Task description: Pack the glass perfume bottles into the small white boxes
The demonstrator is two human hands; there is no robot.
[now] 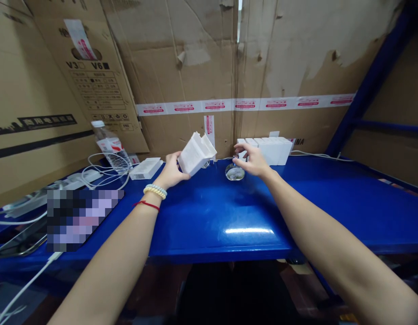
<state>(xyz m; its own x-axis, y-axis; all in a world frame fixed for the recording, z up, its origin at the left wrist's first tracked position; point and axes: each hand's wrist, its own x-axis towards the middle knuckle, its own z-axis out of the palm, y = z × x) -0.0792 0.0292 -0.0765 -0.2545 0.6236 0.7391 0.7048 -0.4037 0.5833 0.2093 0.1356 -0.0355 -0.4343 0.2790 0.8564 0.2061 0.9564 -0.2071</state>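
Head view: our left hand (174, 171) grips an open white box (196, 154), tilted, above the blue tabletop (209, 216). Our right hand (251, 160), fingers loosely curled and partly open, is at the top of a clear glass bottle (235, 172) standing on the tabletop; contact unclear. White boxes (274, 151) stand behind.

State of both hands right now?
Left hand: closed on the white box.
Right hand: fingers curled by the round bottle; whether it grips can't be told.
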